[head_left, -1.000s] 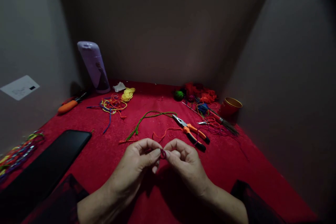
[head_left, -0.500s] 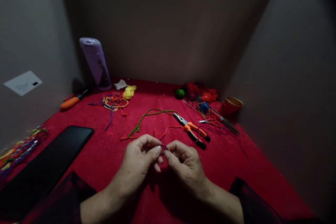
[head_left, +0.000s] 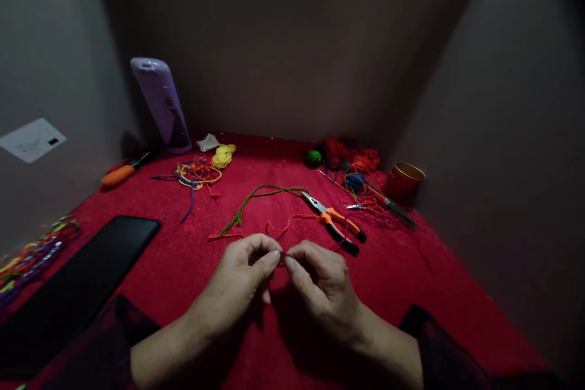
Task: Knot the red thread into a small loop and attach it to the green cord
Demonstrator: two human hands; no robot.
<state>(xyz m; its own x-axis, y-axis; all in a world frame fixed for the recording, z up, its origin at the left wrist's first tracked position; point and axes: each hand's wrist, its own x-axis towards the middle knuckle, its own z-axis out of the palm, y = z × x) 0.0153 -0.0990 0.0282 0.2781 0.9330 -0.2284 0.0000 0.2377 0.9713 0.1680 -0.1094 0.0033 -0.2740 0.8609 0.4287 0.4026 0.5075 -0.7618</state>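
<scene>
My left hand (head_left: 237, 283) and my right hand (head_left: 324, 289) meet at the front middle of the red-covered table. Each has thumb and forefinger pinched on a thin purple cord (head_left: 283, 254), of which only a small part shows between the fingertips. Just beyond the fingers lies an orange cord (head_left: 289, 223), with a green cord (head_left: 265, 189) looped behind it. Pliers with orange and black handles (head_left: 336, 222) rest to the right of the cords, and a strand of purple cord crosses their handles.
A black phone-like slab (head_left: 91, 292) and bundled coloured cords (head_left: 34, 259) lie left. Behind are an orange-handled tool (head_left: 119, 177), a lilac bottle (head_left: 162, 106), tangled cords (head_left: 196, 175) and yellow yarn (head_left: 223, 156). Green yarn (head_left: 313, 158), small scissors (head_left: 354, 206), a brush (head_left: 395, 210) and a red cup (head_left: 406, 180) stand or lie right.
The fingertips have drawn closer over the purple cord, so less of it shows. My left hand's lower fingers have curled inward a little. The view has shifted slightly.
</scene>
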